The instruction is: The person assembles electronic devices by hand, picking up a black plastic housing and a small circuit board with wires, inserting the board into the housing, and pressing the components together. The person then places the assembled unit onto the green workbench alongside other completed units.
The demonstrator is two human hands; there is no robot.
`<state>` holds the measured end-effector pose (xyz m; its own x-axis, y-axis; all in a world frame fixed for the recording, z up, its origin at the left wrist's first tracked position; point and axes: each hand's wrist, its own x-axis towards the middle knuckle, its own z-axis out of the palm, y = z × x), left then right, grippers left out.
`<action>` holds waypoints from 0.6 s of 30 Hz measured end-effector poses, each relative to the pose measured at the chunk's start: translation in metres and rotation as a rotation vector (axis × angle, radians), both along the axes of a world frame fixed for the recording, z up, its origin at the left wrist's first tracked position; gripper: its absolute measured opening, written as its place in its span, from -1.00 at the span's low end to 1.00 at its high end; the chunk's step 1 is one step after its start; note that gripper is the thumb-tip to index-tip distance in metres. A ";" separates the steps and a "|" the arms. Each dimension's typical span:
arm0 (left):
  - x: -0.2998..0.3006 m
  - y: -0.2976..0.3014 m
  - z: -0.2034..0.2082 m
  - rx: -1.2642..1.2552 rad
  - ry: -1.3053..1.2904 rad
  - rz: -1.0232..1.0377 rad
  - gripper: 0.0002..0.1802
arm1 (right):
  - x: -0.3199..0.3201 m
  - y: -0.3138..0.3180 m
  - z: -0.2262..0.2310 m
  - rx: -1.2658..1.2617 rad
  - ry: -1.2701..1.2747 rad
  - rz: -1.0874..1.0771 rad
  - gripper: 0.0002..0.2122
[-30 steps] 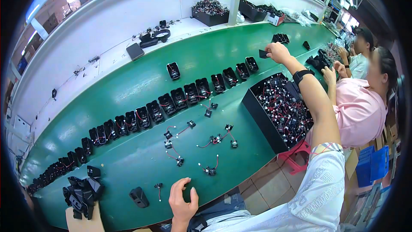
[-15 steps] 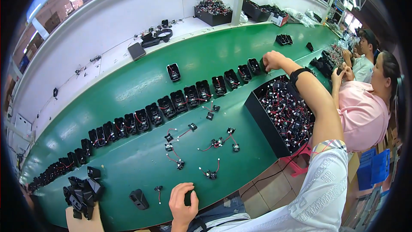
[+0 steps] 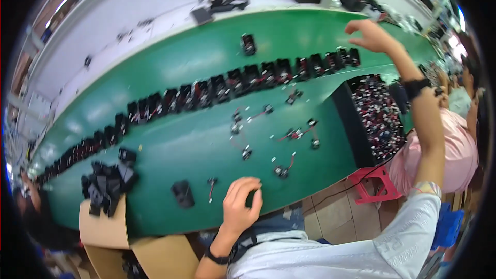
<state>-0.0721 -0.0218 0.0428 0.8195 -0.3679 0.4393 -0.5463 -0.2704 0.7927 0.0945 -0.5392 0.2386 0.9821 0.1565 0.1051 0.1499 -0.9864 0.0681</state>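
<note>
My right hand [image 3: 369, 35] is raised over the green table beyond the right end of a long row of black casings [image 3: 235, 81]. Its fingers are curved and apart, and nothing shows between them. Just below it stands the row's last casing [image 3: 354, 57], apart from the hand. At the near table edge hangs my left hand [image 3: 242, 204], loosely curled with a gap between thumb and fingers, holding nothing. Closest to it are a small wired part [image 3: 212, 182] and another wired part [image 3: 281, 171]. Several more wired parts [image 3: 295, 133] lie scattered in mid-table.
A black box [image 3: 351, 124] full of wired parts stands at right. One casing [image 3: 248, 44] sits behind the row. Black shells [image 3: 106, 181] are heaped at left by an open cardboard box [image 3: 103, 227]; a single shell [image 3: 182, 194] lies nearby. Co-workers sit at right, beside a red stool [image 3: 372, 188].
My right hand has come up off the right end of the row, where it was at the last casing. The whole view has shifted; my left hand stays by the near edge.
</note>
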 end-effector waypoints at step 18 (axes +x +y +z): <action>0.003 0.127 0.015 0.143 -0.076 0.557 -0.30 | -0.058 0.318 -0.129 0.424 0.070 0.057 -0.81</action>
<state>-0.0689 0.1055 0.0574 0.8748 0.0504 0.4819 -0.3445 -0.6349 0.6916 0.0366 -0.2209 0.1092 0.9801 0.1684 0.1053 0.1952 -0.9150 -0.3532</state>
